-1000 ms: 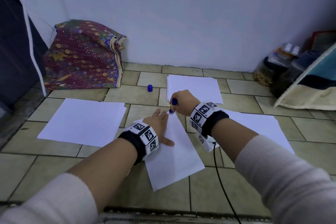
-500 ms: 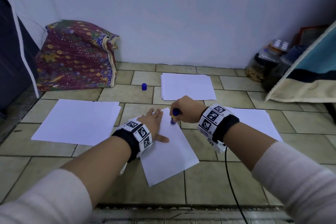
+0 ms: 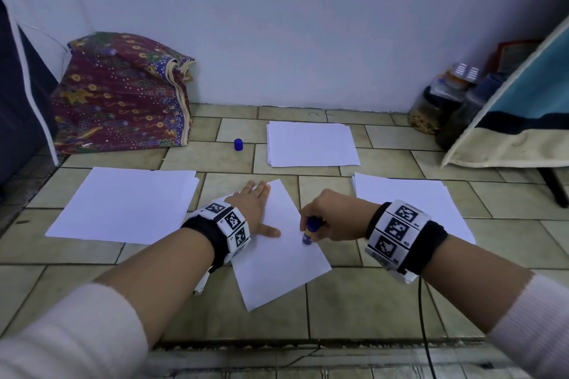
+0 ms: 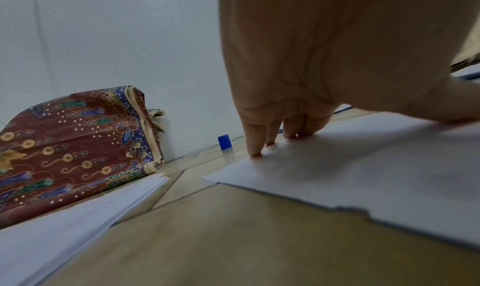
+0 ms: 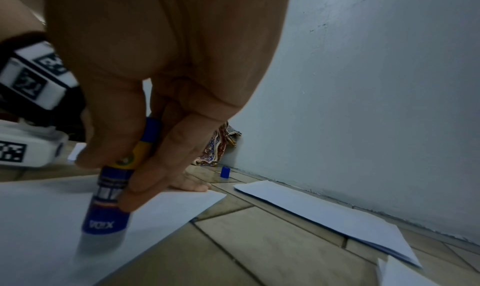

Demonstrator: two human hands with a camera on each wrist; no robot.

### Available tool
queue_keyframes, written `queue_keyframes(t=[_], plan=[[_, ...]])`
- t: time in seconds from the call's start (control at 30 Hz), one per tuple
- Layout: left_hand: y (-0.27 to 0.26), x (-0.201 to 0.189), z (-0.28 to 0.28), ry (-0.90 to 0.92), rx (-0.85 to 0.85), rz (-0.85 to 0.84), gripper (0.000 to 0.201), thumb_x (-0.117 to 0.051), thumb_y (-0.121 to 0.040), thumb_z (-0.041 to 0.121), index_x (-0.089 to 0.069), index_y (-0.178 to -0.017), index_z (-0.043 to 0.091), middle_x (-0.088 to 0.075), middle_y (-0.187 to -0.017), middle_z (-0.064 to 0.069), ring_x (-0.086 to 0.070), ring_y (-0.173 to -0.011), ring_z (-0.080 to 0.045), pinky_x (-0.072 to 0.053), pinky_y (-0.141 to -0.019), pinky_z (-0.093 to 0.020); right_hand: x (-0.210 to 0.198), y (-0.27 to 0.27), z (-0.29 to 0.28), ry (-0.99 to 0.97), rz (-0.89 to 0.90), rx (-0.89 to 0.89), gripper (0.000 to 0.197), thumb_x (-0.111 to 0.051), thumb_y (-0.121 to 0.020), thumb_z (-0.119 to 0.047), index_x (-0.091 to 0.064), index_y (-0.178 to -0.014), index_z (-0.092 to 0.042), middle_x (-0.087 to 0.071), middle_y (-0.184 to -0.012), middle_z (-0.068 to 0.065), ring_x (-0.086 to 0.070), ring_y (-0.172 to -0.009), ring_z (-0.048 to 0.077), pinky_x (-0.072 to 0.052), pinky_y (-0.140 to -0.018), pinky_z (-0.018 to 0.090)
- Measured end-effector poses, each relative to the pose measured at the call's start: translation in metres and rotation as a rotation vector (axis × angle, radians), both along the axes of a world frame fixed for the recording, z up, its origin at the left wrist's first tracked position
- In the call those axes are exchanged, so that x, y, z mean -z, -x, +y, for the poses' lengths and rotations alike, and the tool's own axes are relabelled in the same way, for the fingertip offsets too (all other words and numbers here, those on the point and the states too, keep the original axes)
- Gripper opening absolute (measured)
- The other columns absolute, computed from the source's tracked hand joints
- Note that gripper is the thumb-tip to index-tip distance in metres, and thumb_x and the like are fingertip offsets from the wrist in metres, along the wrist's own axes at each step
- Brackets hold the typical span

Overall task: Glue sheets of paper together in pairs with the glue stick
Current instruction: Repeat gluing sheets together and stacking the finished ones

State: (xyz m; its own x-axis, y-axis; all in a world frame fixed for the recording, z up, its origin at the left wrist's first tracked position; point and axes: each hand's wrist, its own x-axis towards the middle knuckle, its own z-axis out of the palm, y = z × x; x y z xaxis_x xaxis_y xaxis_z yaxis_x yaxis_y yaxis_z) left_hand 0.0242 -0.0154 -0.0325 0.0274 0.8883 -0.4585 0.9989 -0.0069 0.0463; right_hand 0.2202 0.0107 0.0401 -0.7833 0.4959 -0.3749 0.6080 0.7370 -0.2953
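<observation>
A single white sheet [image 3: 277, 258] lies tilted on the tiled floor in front of me. My left hand [image 3: 254, 203] lies flat on its far left part, fingers straight, pressing it down [image 4: 259, 145]. My right hand [image 3: 326, 215] grips a blue and yellow glue stick [image 3: 310, 229], whose tip touches the sheet near its right edge. In the right wrist view the glue stick [image 5: 114, 198] stands tilted on the sheet [image 5: 166, 212], with thumb and fingers curled round it. The blue cap [image 3: 238, 144] stands alone on the floor farther back.
Three paper stacks lie around: left [image 3: 126, 203], far centre [image 3: 311, 144], right [image 3: 406, 197]. A patterned cloth bundle [image 3: 123, 95] leans on the wall at the back left. Jars [image 3: 437, 108] and a hanging towel [image 3: 523, 120] are at the right. A black cable [image 3: 423, 326] runs from my right wrist.
My right hand has drawn the glue stick from the sheet's far end toward me along its right edge. The left hand stays flat on the sheet.
</observation>
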Motion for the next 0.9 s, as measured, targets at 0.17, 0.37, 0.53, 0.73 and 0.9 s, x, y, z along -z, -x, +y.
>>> queue_keyframes(t=[0.17, 0.37, 0.53, 0.73, 0.9], plan=[[-0.001, -0.002, 0.002, 0.011, 0.001, 0.017, 0.113, -0.055, -0.081, 0.068, 0.011, -0.152, 0.009, 0.014, -0.161, -0.002, 0.009, -0.148, -0.020, -0.017, -0.117, -0.043, -0.001, -0.009, -0.010, -0.009, -0.037, -0.052, 0.027, -0.067, -0.087, -0.022, -0.065, -0.113, -0.014, -0.067, -0.104, 0.003, -0.054, -0.090, 0.014, -0.038, -0.073, 0.018], [0.004, -0.005, 0.005, 0.043, -0.009, 0.014, 0.102, -0.051, -0.087, 0.063, 0.006, -0.153, 0.012, 0.009, -0.161, 0.001, 0.005, -0.148, -0.017, -0.020, -0.118, -0.042, 0.001, -0.021, -0.018, 0.006, -0.082, -0.088, 0.026, -0.066, -0.088, -0.021, -0.066, -0.113, -0.014, -0.068, -0.105, 0.003, -0.058, -0.094, 0.015, -0.039, -0.072, 0.017], [0.005, -0.025, 0.009, -0.014, 0.083, 0.132, 0.046, -0.038, -0.099, 0.008, -0.033, -0.144, 0.007, -0.026, -0.154, -0.004, -0.032, -0.135, -0.024, -0.040, -0.104, -0.038, -0.015, -0.034, 0.011, 0.045, 0.082, 0.064, 0.018, -0.074, -0.080, -0.026, -0.070, -0.097, -0.019, -0.069, -0.090, -0.001, -0.057, -0.076, 0.011, -0.047, -0.073, 0.022], [0.021, -0.031, -0.003, -0.075, 0.058, 0.133, 0.053, -0.056, -0.092, 0.039, -0.042, -0.134, 0.010, -0.041, -0.133, -0.004, -0.041, -0.124, -0.021, -0.046, -0.092, -0.035, -0.012, -0.033, 0.061, 0.443, 0.852, 0.744, 0.017, -0.064, -0.083, 0.004, -0.052, -0.078, -0.006, -0.067, -0.087, 0.018, -0.072, -0.073, 0.024, -0.059, -0.071, 0.031], [0.037, -0.012, -0.024, -0.174, 0.005, 0.031, 0.063, -0.051, -0.093, 0.049, -0.030, -0.137, 0.009, -0.028, -0.140, -0.004, -0.031, -0.128, -0.020, -0.041, -0.090, -0.032, 0.008, -0.003, 0.075, 0.757, 0.776, 1.050, 0.020, -0.047, -0.097, -0.012, -0.057, -0.090, 0.003, -0.066, -0.081, 0.014, -0.064, -0.057, 0.016, -0.057, -0.059, 0.026]])
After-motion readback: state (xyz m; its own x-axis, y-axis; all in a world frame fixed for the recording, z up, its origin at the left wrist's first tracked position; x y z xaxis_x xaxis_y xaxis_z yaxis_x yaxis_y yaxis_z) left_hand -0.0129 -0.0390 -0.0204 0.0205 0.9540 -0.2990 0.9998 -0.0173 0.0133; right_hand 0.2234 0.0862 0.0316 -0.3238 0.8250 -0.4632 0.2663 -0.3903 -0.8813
